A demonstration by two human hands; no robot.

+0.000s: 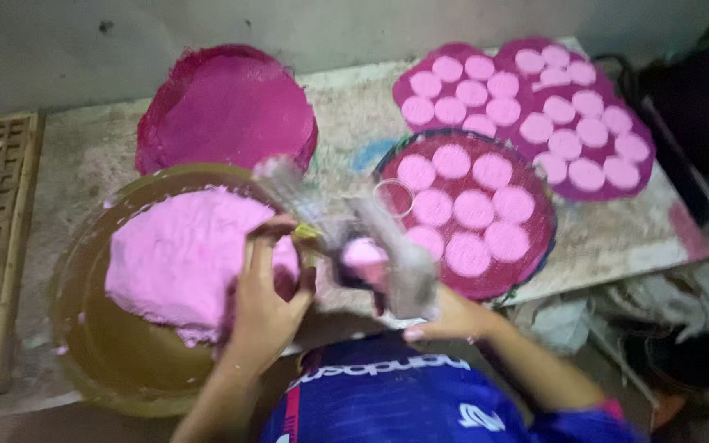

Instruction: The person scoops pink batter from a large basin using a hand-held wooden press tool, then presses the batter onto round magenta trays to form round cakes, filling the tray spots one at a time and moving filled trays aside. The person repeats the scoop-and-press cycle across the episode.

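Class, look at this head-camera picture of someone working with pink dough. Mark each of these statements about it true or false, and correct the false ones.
1. A mound of pink dough lies in the big round bowl. True.
2. The trays hold square pieces. False: the pink discs are round.
3. The left hand touches the dough. True.
4. The right hand is empty. False: it holds a clear plastic mould, blurred.
5. The dark pink tray behind the bowl is full of discs. False: it holds none.

Left hand [266, 299] and right hand [445, 316], grips closed
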